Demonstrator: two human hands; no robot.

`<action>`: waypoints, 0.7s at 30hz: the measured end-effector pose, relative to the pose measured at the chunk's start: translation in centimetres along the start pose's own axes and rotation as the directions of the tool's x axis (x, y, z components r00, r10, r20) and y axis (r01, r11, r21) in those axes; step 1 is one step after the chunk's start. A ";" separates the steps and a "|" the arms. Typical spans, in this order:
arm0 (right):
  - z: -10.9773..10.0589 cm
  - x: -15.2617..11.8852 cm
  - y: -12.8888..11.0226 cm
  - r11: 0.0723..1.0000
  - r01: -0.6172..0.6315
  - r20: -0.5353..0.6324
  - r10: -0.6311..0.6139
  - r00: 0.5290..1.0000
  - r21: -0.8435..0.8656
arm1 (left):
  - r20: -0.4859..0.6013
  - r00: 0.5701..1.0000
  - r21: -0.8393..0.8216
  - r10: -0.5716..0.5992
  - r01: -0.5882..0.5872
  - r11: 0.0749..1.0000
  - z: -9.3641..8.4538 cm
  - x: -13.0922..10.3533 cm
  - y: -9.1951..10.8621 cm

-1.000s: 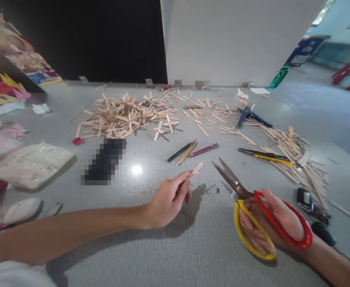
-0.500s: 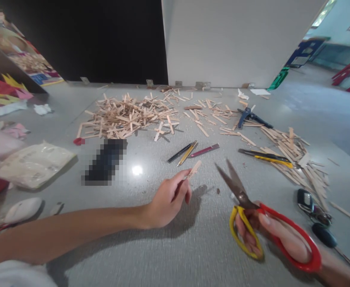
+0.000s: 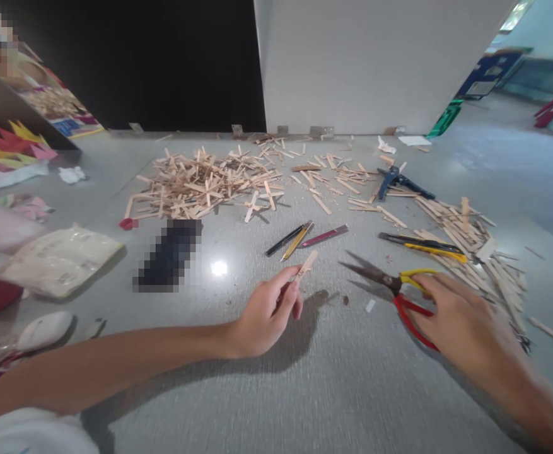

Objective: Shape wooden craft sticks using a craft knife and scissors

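Grey table (image 3: 238,403) | bluish floor (image 3: 507,151) beyond | left hand (image 3: 267,318) pinching stick (image 3: 309,261) | right hand (image 3: 465,315) gripping scissors (image 3: 393,283)

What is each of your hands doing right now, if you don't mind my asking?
Left hand: closed, pinching a small wooden stick.
Right hand: closed around the handles of the scissors.

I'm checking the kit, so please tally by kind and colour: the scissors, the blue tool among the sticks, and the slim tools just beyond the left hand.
Scissors: 1
Blue tool: 1
Black slim tool: 1
Gold slim tool: 1
Maroon slim tool: 1
Total: 5
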State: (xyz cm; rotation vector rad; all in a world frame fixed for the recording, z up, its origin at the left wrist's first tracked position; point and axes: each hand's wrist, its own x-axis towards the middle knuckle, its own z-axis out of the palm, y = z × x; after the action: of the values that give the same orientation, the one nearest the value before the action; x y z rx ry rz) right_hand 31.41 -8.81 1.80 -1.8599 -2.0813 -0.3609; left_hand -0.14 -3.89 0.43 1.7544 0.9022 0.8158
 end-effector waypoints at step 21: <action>-0.2 -1.3 -4.1 0.925 0.379 -0.207 -0.378 0.902 -0.036 | 0.136 0.991 -0.043 0.002 0.004 0.999 0.0 -0.1 0.3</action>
State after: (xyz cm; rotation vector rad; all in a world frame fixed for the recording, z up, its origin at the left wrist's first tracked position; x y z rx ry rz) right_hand 27.46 -10.61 1.57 -1.3340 -2.2805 -0.6165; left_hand -0.15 -4.09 0.75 1.7494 0.7893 0.7013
